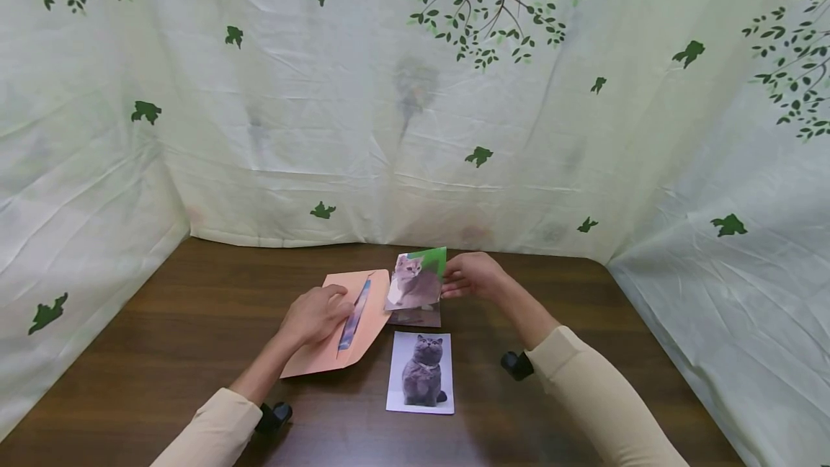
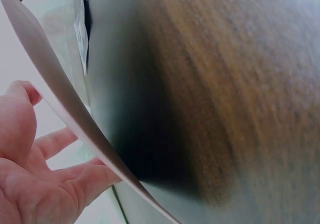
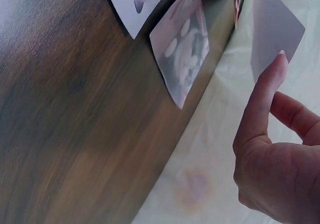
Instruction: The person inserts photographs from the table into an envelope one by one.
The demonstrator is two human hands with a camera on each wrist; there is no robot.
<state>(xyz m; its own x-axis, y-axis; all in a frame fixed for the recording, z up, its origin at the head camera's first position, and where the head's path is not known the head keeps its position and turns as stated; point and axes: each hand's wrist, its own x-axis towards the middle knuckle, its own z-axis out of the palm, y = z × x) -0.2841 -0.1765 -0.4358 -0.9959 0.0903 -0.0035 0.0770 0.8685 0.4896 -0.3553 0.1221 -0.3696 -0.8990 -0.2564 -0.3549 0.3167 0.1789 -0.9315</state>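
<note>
My left hand (image 1: 318,316) grips a peach paper envelope (image 1: 311,360), its fingers near the long opening, where a bluish printed card (image 1: 354,316) shows inside. In the left wrist view the envelope (image 2: 65,101) is tilted, partly raised above the table. With thumb and fingers, my right hand (image 1: 476,276) pinches a kitten photo card (image 1: 418,283) with a green corner, held upright beside the envelope. Below it lies another photo card (image 1: 418,317), partly covered in the head view. Nearer the front is a grey cat photo card (image 1: 424,373), lying flat and face up.
All this is on a dark brown wooden table (image 1: 194,330). A pale cloth with leaf prints (image 1: 285,128) hangs around its back and sides. Black wrist cameras (image 1: 516,365) sit under both forearms, close to the tabletop.
</note>
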